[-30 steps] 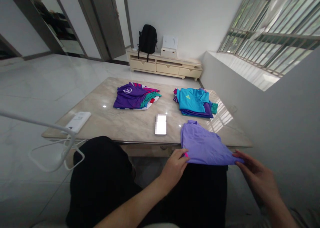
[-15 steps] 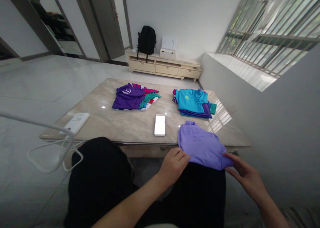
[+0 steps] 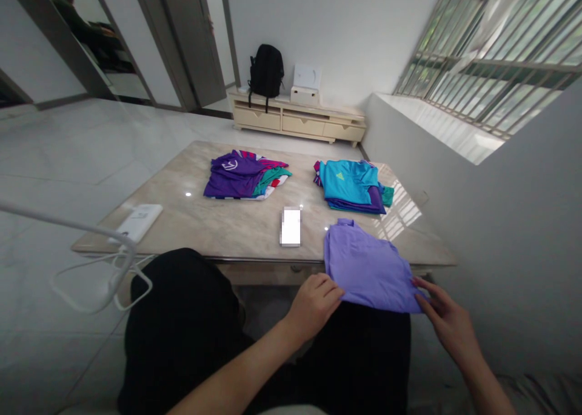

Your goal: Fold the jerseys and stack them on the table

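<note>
A lavender T-shirt (image 3: 368, 268) lies partly on the near edge of the marble table (image 3: 227, 228), its lower part hanging over my black-clad lap (image 3: 182, 324). My left hand (image 3: 313, 306) grips the shirt's left edge. At its right corner, the fingers of my right hand (image 3: 443, 315) hold the cloth. Beyond the shirt stands a folded turquoise stack (image 3: 350, 183) over purple cloth, and further left lies a purple, teal and pink stack (image 3: 240, 175). A small blurred white object (image 3: 291, 227) lies between the shirt and those stacks.
A flat white device (image 3: 139, 222) lies at the table's left. A white cord or hanger (image 3: 68, 223) crosses the lower left. Behind the table stands a cream cabinet (image 3: 300, 121) with a black backpack (image 3: 266, 71). A barred window (image 3: 486, 51) is at the right, above a low white wall (image 3: 509, 251).
My right hand has moved left and the shirt's right corner has come in with it. The shirt has shifted slightly left, and my left hand has barely moved.
</note>
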A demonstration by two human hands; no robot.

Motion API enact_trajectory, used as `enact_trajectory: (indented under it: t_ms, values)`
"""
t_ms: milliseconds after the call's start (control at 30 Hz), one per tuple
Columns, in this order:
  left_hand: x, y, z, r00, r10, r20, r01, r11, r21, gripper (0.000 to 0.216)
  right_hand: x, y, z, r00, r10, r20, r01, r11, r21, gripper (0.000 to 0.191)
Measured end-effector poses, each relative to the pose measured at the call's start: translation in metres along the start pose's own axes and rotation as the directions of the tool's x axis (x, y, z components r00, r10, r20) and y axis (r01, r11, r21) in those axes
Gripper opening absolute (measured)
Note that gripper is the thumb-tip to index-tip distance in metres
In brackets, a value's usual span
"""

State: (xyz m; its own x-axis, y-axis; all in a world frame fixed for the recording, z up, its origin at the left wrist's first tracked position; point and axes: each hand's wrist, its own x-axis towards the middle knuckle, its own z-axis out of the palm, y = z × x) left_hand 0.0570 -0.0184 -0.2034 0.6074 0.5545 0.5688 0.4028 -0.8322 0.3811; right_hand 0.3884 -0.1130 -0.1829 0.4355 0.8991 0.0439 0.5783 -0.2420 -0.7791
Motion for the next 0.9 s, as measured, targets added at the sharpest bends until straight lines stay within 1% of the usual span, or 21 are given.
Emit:
enact_trajectory:
  t_ms: [67,167,267,333,400,467,600,667,767,900]
  values:
    - [-0.002,0.001,0.0,0.999,0.018,0.036,-0.019,1.0,0.024,0.013,0.0,-0.001,0.0,0.998,0.023,-0.058,-0.026,0.998,-0.057,0.055]
    - [-0.005,0.001,0.001,0.995,0.055,0.082,-0.06,0.997,0.057,0.015,0.0,-0.002,0.001,0.988,0.017,-0.152,-0.036,0.991,-0.125,0.053]
    - [-0.006,-0.001,0.003,0.991,0.08,0.109,-0.09,0.993,0.081,0.017,0.0,0.003,0.001,0.985,-0.022,-0.172,-0.009,0.984,-0.179,0.051]
    - [-0.007,-0.003,0.005,0.991,0.079,0.108,-0.088,0.992,0.087,0.017,0.0,0.011,0.0,0.989,-0.08,-0.125,0.058,0.983,-0.173,0.051]
    - [-0.008,-0.006,0.008,0.994,0.063,0.093,-0.071,0.994,0.084,0.014,-0.001,0.02,-0.001,0.988,-0.15,-0.033,0.144,0.979,-0.147,0.05]
    - [-0.008,-0.008,0.01,0.996,0.046,0.078,-0.053,0.995,0.079,0.012,-0.002,0.028,-0.003,0.976,-0.211,0.06,0.217,0.966,-0.141,0.05]
    - [-0.011,-0.01,0.014,0.997,0.036,0.074,-0.041,0.997,0.065,0.015,-0.004,0.035,-0.003,0.923,-0.359,0.14,0.381,0.904,-0.192,0.053]
    - [-0.012,-0.01,0.014,0.997,0.033,0.074,-0.037,0.998,0.052,0.018,-0.004,0.037,-0.001,0.89,-0.428,0.158,0.454,0.861,-0.228,0.046]
    - [-0.014,-0.01,0.013,0.997,0.034,0.063,-0.037,0.998,0.049,0.021,-0.004,0.037,0.001,0.847,-0.519,0.115,0.527,0.793,-0.306,0.033]
    - [-0.012,-0.013,0.009,0.998,0.059,0.014,-0.06,0.997,0.057,0.021,-0.004,0.026,-0.001,0.791,-0.61,0.037,0.563,0.704,-0.434,0.028]
